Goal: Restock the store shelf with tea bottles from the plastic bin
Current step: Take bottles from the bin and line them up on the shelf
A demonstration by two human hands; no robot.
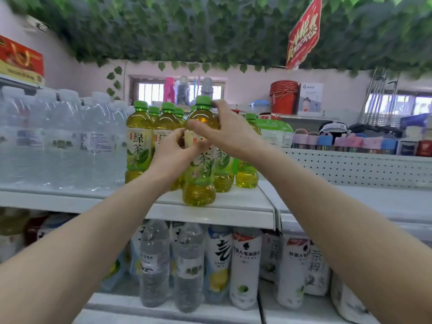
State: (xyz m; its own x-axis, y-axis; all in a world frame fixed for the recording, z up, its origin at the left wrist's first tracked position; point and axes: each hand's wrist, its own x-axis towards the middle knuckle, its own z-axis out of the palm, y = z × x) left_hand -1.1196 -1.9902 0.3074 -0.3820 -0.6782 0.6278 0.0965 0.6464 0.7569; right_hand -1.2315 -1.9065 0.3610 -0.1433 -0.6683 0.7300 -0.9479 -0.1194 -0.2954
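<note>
My two forearms are bare from the lower edge of the view right up to the wrists, with no sleeve or cuff showing on either. My left hand (pixel 174 152) and my right hand (pixel 228 132) wear no gloves. I see no watch, ring or band on my wrists or fingers.

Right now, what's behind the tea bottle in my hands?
Behind the held bottle stand more green tea bottles on the shelf. The left hand and right hand cover how many.
</note>
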